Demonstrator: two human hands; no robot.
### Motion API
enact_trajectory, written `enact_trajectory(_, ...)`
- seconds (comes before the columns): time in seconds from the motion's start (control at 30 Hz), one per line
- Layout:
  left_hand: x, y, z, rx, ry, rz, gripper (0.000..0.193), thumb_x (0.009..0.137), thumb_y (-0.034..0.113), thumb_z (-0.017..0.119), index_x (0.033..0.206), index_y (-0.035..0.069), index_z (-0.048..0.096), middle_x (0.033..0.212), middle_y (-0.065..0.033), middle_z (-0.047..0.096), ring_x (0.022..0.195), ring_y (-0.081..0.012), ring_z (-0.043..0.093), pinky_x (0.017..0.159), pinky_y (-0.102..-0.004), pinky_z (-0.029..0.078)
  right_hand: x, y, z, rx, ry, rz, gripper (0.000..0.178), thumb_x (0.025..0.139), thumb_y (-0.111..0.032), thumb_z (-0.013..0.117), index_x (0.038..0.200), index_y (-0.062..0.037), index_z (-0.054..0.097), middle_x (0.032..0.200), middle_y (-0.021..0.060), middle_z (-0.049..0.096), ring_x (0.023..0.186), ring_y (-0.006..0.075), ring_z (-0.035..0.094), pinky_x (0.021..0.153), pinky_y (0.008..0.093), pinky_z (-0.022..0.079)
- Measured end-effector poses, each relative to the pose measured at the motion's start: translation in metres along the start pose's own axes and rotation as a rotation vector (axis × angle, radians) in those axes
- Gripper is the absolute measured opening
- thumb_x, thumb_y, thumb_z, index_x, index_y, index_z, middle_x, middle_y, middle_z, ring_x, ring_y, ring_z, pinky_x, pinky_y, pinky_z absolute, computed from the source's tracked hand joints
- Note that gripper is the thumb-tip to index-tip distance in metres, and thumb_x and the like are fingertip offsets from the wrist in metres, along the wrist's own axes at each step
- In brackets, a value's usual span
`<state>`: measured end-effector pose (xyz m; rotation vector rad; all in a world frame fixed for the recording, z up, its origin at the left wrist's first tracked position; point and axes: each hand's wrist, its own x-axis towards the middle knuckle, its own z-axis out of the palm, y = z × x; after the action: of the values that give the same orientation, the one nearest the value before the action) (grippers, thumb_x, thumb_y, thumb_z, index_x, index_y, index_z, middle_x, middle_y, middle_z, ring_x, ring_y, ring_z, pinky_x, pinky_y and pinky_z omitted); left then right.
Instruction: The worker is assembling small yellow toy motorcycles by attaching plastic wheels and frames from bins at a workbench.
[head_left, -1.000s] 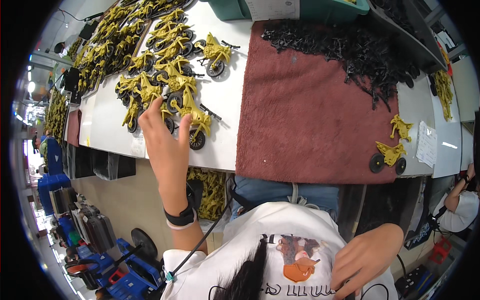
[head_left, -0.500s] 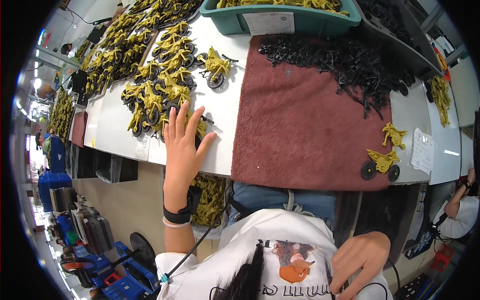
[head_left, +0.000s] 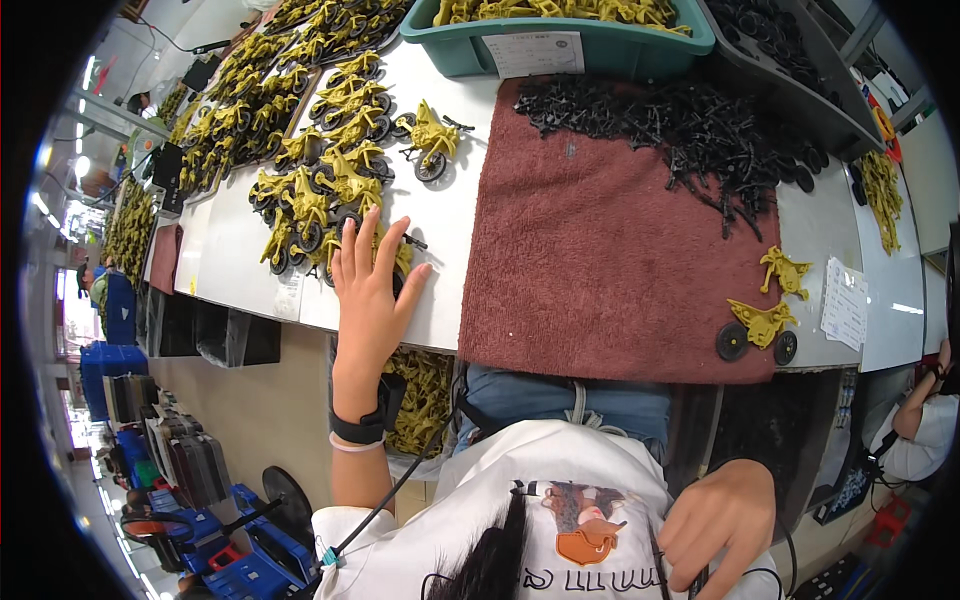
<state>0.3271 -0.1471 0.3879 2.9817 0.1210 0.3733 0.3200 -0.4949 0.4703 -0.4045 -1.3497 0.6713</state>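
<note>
Fingers of the left hand (head_left: 368, 290) spread well apart in the head view, reaching over a yellow toy motorbike (head_left: 404, 254) at the near right end of a cluster on the white worktop (head_left: 445, 300); whether they touch it I cannot tell. Another motorbike (head_left: 433, 138) stands clear beyond. The right hand (head_left: 725, 515) rests low before the white shirt (head_left: 500, 465), its fingers bent and their grip unclear. A red-brown cloth (head_left: 570, 260) bears black parts (head_left: 700, 140), with a green bin (head_left: 640, 58) behind.
</note>
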Motion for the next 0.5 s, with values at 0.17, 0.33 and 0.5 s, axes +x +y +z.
enact_trajectory(0.17, 0.002, 0.011, -0.009, 0.001, 0.068, 0.013, 0.052, 0.088, 0.031, 0.063, 0.134, 0.015, 0.047, 0.146, -0.0132, 0.033, 0.138, -0.0344, 0.025, 0.110, -0.0506, 0.020, -0.004, -0.001, -0.002, -0.035, 0.064, -0.021, 0.012, 0.088, -0.006, 0.062, 0.088, 0.0024, 0.070, 0.075, 0.0125, 0.063, 0.049, 0.0183, 0.052, 0.043, 0.0291, 0.035)
enact_trajectory(0.33, -0.007, 0.033, -0.059, -0.682, -0.070, 0.080, 0.031, 0.084, 0.007, 0.063, 0.113, 0.000, 0.059, 0.117, -0.0171, 0.059, 0.110, -0.0300, 0.057, 0.094, -0.0357, 0.045, -0.003, 0.002, 0.002, -0.033, 0.089, -0.030, 0.011, 0.087, -0.005, 0.063, 0.086, 0.0029, 0.070, 0.075, 0.0128, 0.063, 0.047, 0.0170, 0.051, 0.042, 0.0282, 0.034)
enact_trajectory(0.5, -0.018, 0.047, -0.092, -1.351, -0.911, 0.709, 0.027, 0.090, 0.013, 0.061, 0.113, -0.002, 0.062, 0.108, -0.0172, 0.064, 0.102, -0.0324, 0.060, 0.089, -0.0400, 0.048, 0.002, 0.006, -0.007, -0.020, 0.039, -0.066, 0.012, 0.088, -0.006, 0.063, 0.088, 0.0030, 0.071, 0.076, 0.0142, 0.063, 0.047, 0.0156, 0.051, 0.041, 0.0268, 0.034)
